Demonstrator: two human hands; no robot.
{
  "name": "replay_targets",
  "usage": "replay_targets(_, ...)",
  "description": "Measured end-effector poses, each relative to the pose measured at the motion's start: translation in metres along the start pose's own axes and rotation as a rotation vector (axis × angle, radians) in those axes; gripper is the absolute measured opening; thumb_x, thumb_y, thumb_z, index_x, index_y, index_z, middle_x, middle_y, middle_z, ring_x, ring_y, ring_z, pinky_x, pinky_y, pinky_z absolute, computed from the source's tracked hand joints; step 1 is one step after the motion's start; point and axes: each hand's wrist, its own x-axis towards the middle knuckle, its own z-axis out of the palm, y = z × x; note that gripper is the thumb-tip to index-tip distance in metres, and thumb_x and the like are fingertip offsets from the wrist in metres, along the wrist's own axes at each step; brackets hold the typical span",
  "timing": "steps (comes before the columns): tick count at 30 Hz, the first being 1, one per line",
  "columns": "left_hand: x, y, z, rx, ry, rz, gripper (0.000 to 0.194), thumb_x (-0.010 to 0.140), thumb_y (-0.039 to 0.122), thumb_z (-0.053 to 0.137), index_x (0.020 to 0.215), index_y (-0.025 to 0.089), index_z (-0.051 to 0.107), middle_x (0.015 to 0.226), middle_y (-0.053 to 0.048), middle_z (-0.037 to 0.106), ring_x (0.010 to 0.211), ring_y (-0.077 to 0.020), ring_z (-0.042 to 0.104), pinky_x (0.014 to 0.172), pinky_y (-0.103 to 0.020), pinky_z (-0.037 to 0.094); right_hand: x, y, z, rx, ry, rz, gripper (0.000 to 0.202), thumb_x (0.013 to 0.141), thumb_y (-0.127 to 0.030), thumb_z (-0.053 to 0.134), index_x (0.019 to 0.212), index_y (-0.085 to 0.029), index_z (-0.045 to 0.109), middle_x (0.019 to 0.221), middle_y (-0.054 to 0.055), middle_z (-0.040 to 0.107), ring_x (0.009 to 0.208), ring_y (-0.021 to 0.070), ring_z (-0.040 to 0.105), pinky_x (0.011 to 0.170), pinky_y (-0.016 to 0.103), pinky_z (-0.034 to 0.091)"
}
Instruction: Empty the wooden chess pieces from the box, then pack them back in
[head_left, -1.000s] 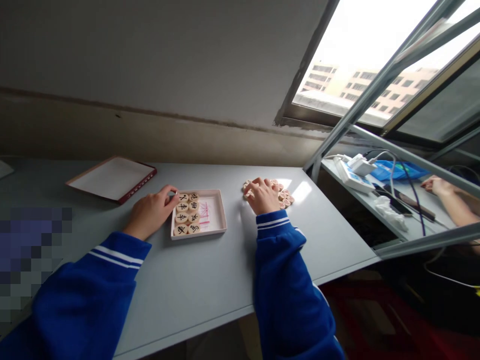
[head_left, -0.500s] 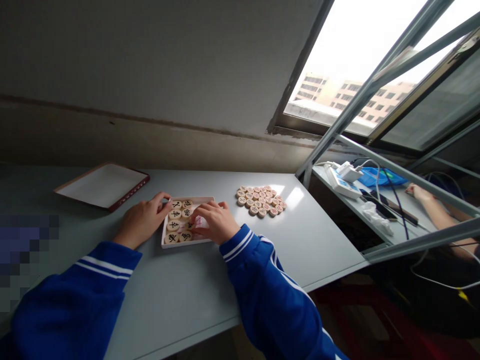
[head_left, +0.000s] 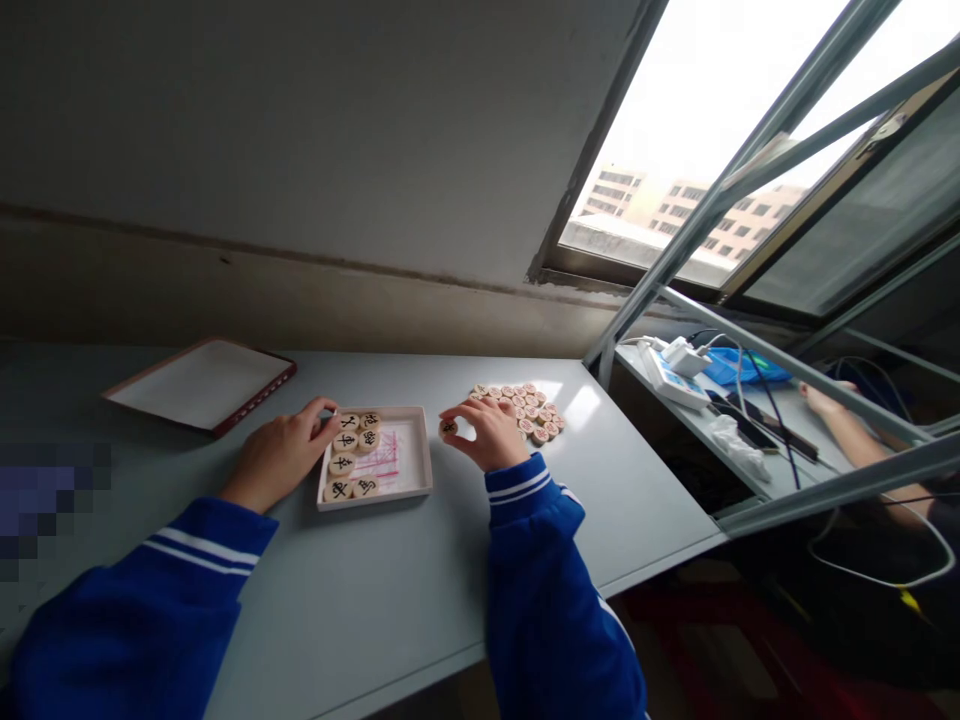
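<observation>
A shallow white box (head_left: 405, 491) lies on the desk, its bottom marked with pink lines. Along its left side sit two columns of round wooden Chinese chess pieces (head_left: 342, 464) with black characters; the second column has a gap. My left hand (head_left: 281, 450) is closed at the box's left rim, near the far corner. To the right of the box, my right hand (head_left: 487, 430) pinches one Chinese chess piece (head_left: 448, 427) between thumb and fingers, just above the desk. Behind that hand is a cluster of Chinese chess pieces (head_left: 541, 436), mostly red-lettered and partly hidden.
An upturned box lid (head_left: 202, 380) with a dark red side rests at the far left. On the right, metal frame bars (head_left: 622, 335) separate a neighbouring desk with a power strip (head_left: 671, 380), cables and a blue bag (head_left: 739, 367). Another person's arm (head_left: 855, 425) rests there.
My right hand has lifted a piece out of the second column and moved right, out of the box towards the cluster. The left hand stays at the box rim.
</observation>
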Motion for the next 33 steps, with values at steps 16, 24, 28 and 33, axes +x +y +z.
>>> replay_targets(16,0.001,-0.003,0.004,-0.017,0.038,0.017,0.035,0.084,0.038,0.026,0.104,0.021,0.048,0.081,-0.004,0.067,0.077,-0.0241,0.062,0.054,-0.027,0.034,-0.005,-0.029,0.017,0.196,-0.028,-0.329,0.026,0.077,-0.026,0.056,0.103,-0.026,0.059,0.111,0.002,0.056,0.099,0.0181,0.046,0.076,0.032,0.033)
replay_targets(24,-0.001,-0.001,0.002,-0.017,0.059,0.024,0.033,0.084,0.038,0.028,0.103,0.022,0.049,0.079,-0.003,0.067,0.076,-0.0223,0.062,0.055,-0.026,0.035,0.0,-0.047,0.036,0.377,-0.179,-0.402,0.019,0.078,-0.028,0.059,0.096,-0.028,0.064,0.098,-0.001,0.064,0.092,0.0135,0.055,0.076,0.029,0.03)
replay_targets(28,-0.001,-0.001,0.003,-0.006,0.066,0.025,0.033,0.084,0.039,0.028,0.103,0.022,0.049,0.08,-0.003,0.067,0.076,-0.0219,0.062,0.055,-0.025,0.034,0.002,-0.047,0.036,0.324,-0.192,-0.353,0.02,0.071,-0.029,0.066,0.091,-0.024,0.065,0.096,0.001,0.064,0.09,0.0156,0.056,0.076,0.029,0.033)
replay_targets(33,-0.002,0.0,0.002,-0.012,0.069,0.033,0.032,0.084,0.038,0.028,0.103,0.023,0.05,0.077,-0.002,0.067,0.073,-0.0199,0.061,0.055,-0.025,0.034,0.005,-0.042,0.035,0.429,-0.171,-0.395,0.017,0.069,-0.027,0.067,0.083,-0.018,0.065,0.087,0.004,0.065,0.08,0.0134,0.058,0.071,0.025,0.04)
